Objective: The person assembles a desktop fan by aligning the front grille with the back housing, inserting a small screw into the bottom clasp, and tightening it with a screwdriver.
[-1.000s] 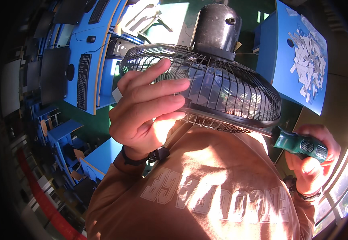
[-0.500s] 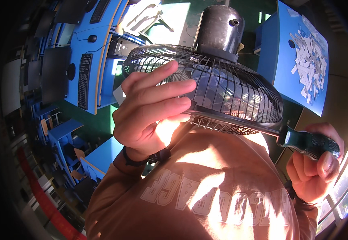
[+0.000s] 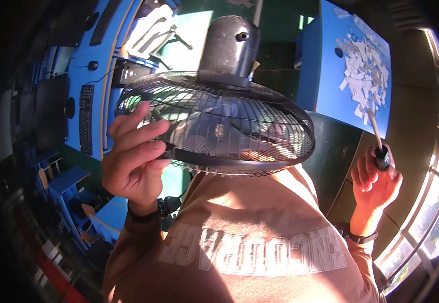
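Note:
A black fan with a round wire guard sits in front of my chest, its motor housing pointing away from me. Clear-looking blades show through the wires. My left hand pinches the near left part of the guard's rim between thumb and fingers; what lies right under the fingertips is partly hidden. Out to the right, apart from the fan, my right hand is closed round a screwdriver with a dark green handle. Its metal shaft points up and away, in line with the far table.
A blue table at the far right bears a heap of white paper strips. To the left, a blue desk carries a keyboard and a mouse. White chairs stand behind the fan; windows line the right.
The screwdriver has come away from the fan's rim and turned from pointing left to pointing up and away. The fan and my left hand appear shifted left in view.

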`<state>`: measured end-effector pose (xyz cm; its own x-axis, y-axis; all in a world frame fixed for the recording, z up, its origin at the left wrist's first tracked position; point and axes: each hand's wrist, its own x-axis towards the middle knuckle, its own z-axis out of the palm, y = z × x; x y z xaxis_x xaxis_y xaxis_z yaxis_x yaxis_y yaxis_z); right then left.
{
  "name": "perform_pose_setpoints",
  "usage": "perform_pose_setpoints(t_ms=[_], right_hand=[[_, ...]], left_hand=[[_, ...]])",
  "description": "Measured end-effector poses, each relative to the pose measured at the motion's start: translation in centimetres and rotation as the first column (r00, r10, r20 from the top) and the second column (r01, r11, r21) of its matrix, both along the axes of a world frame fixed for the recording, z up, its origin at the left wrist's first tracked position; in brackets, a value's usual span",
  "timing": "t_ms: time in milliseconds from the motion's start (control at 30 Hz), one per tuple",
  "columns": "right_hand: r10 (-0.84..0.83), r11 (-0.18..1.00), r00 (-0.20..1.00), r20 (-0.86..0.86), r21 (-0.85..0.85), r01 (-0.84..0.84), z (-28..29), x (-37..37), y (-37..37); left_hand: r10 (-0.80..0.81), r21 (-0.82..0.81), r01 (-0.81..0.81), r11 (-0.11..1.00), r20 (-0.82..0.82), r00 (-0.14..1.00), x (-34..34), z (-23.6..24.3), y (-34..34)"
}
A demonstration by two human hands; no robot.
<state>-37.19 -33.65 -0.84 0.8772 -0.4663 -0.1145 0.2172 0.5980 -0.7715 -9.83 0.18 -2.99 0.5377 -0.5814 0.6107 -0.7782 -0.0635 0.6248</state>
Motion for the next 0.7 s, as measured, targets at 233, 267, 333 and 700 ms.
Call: perform_pose_setpoints(t_ms=[233, 267, 333, 700], right_hand=[[0.217, 0.704, 0.950, -0.225, -0.638, -0.312, 1.4, 2.7, 4.2], [0.248, 0.578, 0.948, -0.198, -0.755, -0.309, 1.7, 3.4, 4.3], [0.242, 0.462, 0.960, -0.143, -0.853, -0.243, 2.5, 4.6, 4.4], [0.163, 0.262, 0.967, -0.194, -0.937, -0.232, 3.9, 7.2, 6.4]], left_hand=[[-0.040, -0.018, 0.040, 0.999, -0.016, 0.999, 0.0, 0.6, -0.1], [-0.039, -0.017, 0.038, 0.999, -0.016, 0.999, -0.1, 0.7, -0.2], [-0.037, -0.020, 0.037, 0.999, -0.011, 0.999, -0.2, 0.7, -0.4], [-0.037, -0.004, 0.037, 0.999, 0.006, 0.999, 0.3, 0.6, -0.2]])
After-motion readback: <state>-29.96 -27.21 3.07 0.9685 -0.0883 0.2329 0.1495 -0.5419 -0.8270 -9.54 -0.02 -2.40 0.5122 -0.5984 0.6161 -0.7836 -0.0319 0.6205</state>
